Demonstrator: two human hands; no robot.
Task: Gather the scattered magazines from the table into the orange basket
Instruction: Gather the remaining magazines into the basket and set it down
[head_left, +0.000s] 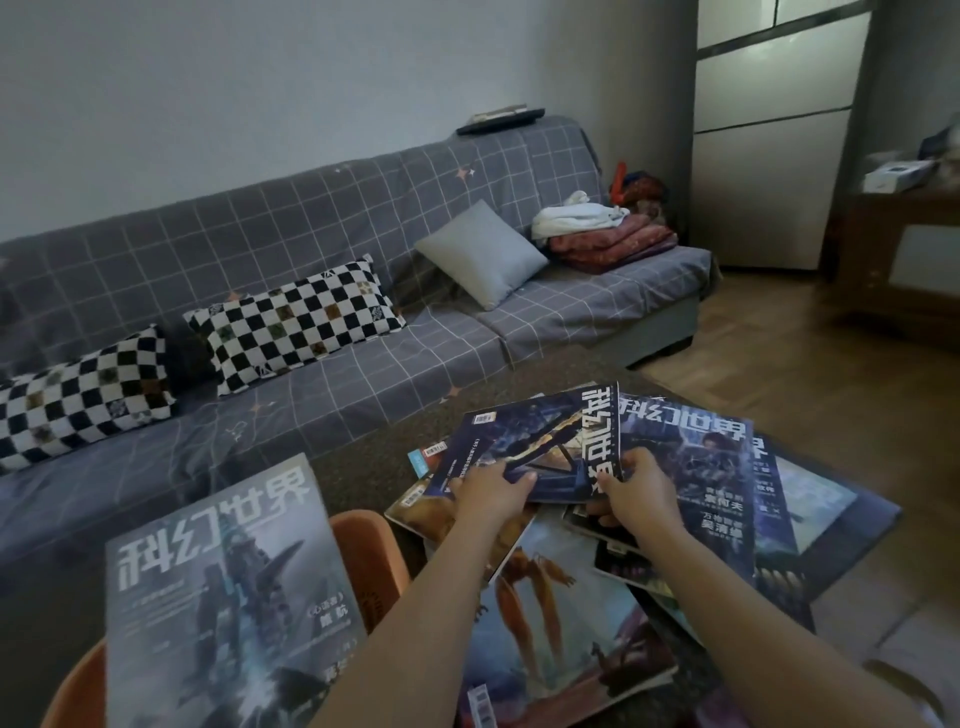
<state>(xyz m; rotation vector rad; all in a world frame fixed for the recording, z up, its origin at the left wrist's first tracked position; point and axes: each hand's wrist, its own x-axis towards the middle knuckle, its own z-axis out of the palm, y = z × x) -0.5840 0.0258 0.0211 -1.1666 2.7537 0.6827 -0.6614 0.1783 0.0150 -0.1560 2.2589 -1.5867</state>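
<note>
Propped upright in the orange basket (363, 551), closest to the camera at lower left, stands one magazine (228, 597) with a grey-blue cover and large white title. Only the basket's rim shows, behind and beside that cover.

Both forearms reach forward from the bottom edge to a dark blue magazine (535, 447) lifted at a tilt above the scattered pile (561, 613). The left hand (491, 493) grips its near left edge, fingers (511, 480) curled over the cover and the thumb out of sight beneath. The right hand (641, 488) pinches the near right corner by the white title strip, thumb on top, its fingers folded under the sheet. So the held issue sits between the two hands, its far end rising away from them.

Under and around it, more issues overlap on the desk (363, 462): one with an orange figure just below the left forearm, another blue one (691, 467) fanned out to the right of the right hand, others half hidden beneath.

Beyond the desk runs a grey checked sofa (291, 234) with two black-and-white chequered cushions (296, 322), a plain grey cushion (480, 252) and folded cloth (613, 234) at its right end.
</note>
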